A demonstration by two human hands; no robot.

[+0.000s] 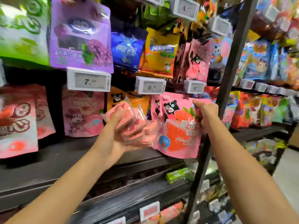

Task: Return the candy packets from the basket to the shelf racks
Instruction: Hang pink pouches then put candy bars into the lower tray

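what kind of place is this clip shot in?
Most likely a shop's candy aisle. Snack packets hang in rows from racks, such as the purple packet, with electronic price tags clipped below them. The right hand holds a strawberry gummy packet up at the racks; the left hand grips a stack of packets.

Both arms reach forward; left hand (117, 126) and right hand (206, 113) grip.

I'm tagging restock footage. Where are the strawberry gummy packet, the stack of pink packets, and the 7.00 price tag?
strawberry gummy packet (179, 130): head view, front panel.
stack of pink packets (137, 128): head view, middle of the fanned stack.
7.00 price tag (89, 81): head view, screen.
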